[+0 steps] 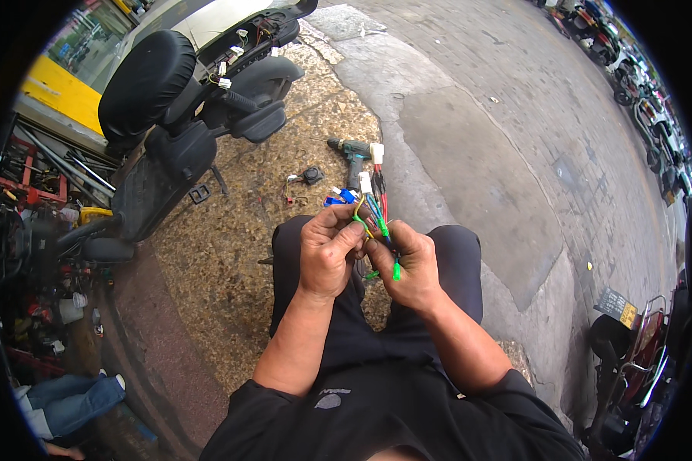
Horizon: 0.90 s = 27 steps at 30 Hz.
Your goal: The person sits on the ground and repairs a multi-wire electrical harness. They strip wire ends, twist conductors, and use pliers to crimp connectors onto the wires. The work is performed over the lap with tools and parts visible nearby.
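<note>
Above my lap, my left hand (331, 250) pinches a yellow-green wire (359, 209) of a wiring harness. Close against it, my right hand (407, 263) is closed on the same bundle of wires, with green connector sleeves (397, 271) sticking out by the fingers. White plug connectors (365, 183) and blue connectors (348, 196) hang from the far side of the bundle. Red wires run up to another white connector (377, 153). The fingertips partly hide where the wires meet. Just beyond the harness, a cordless drill (354, 157) lies on the ground.
A partly stripped scooter (161, 146) with loose white connectors stands at the left. A small black round part (312, 176) lies on the pebbled ground. Another person's jeans-clad leg (81, 399) shows at lower left. Parked scooters (646, 115) line the right; another vehicle (630, 346) stands near lower right.
</note>
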{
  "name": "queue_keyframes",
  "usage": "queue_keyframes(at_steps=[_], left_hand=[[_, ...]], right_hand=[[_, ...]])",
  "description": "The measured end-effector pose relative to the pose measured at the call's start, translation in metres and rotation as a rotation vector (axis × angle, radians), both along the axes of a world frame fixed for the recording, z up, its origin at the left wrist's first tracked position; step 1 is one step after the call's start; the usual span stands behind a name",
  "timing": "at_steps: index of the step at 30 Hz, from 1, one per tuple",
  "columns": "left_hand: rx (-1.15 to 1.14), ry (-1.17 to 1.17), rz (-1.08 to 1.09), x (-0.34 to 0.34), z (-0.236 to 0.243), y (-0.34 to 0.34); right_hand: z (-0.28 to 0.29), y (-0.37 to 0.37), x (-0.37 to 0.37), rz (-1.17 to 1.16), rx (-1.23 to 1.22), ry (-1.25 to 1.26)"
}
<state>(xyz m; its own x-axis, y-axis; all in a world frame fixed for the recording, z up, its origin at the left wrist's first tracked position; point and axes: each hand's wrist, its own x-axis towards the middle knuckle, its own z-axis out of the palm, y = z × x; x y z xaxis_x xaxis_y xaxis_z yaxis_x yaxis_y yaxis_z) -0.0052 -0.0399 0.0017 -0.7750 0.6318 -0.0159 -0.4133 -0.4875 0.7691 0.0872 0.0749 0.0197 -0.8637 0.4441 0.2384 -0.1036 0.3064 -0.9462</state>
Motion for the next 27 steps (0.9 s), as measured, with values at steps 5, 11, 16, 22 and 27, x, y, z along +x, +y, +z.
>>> queue_keyframes(at_steps=[5, 11, 16, 22, 27], left_hand=[[0.013, -0.042, 0.012, 0.002, -0.001, 0.0], [0.015, -0.067, 0.005, 0.001, -0.003, -0.007], [0.035, -0.063, 0.074, -0.001, -0.004, -0.014], [0.067, -0.083, 0.152, 0.0, -0.004, -0.029], [0.054, -0.111, 0.174, 0.002, -0.001, -0.037]], right_hand=[[-0.003, -0.002, -0.001, -0.003, -0.021, 0.0], [-0.003, -0.004, -0.003, 0.03, -0.051, 0.018], [0.0, -0.009, -0.008, 0.074, -0.019, -0.012], [-0.001, -0.021, -0.013, 0.15, -0.057, 0.033], [-0.001, -0.026, -0.015, 0.185, -0.067, -0.003]])
